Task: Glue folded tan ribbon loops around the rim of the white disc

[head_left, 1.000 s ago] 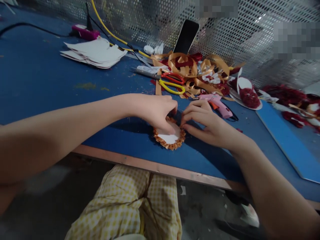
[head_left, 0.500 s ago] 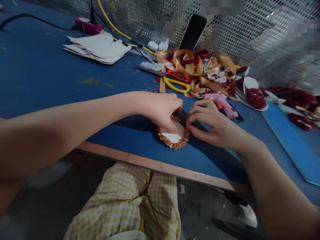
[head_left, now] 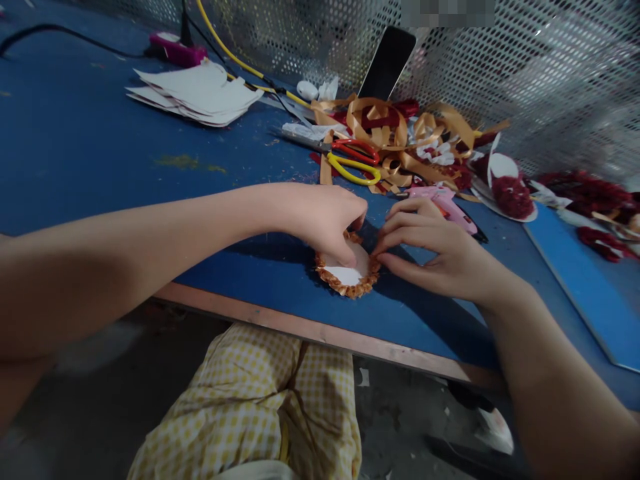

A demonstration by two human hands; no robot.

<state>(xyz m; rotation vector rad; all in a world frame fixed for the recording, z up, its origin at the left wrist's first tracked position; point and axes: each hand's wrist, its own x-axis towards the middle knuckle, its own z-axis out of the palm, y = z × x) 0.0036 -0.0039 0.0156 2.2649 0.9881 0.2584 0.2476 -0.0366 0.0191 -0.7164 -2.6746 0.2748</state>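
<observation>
On the blue table near its front edge lies a round white card (head_left: 344, 275) rimmed with ruffled copper-brown ribbon (head_left: 353, 291). My left hand (head_left: 327, 217) comes over it from the left, thumb pressed on the white middle and fingers curled at the far edge, where their tips are hidden. At the card's right rim, my right hand (head_left: 425, 247) pinches the ruffled ribbon between thumb and fingertips. Just behind my right hand lies a pink glue gun (head_left: 453, 210), partly covered by it.
Scissors (head_left: 353, 163) with red and yellow handles lie beside a heap of gold ribbon (head_left: 400, 133). A phone (head_left: 387, 63) leans on the perforated metal panel (head_left: 480, 73). White cut sheets (head_left: 200, 93) are stacked at back left. Dark-red ruffled pieces (head_left: 513, 197) lie to the right.
My right hand has shifted very slightly to the right, its fingertips still at the ribbon rim. My left hand and the card look almost the same.
</observation>
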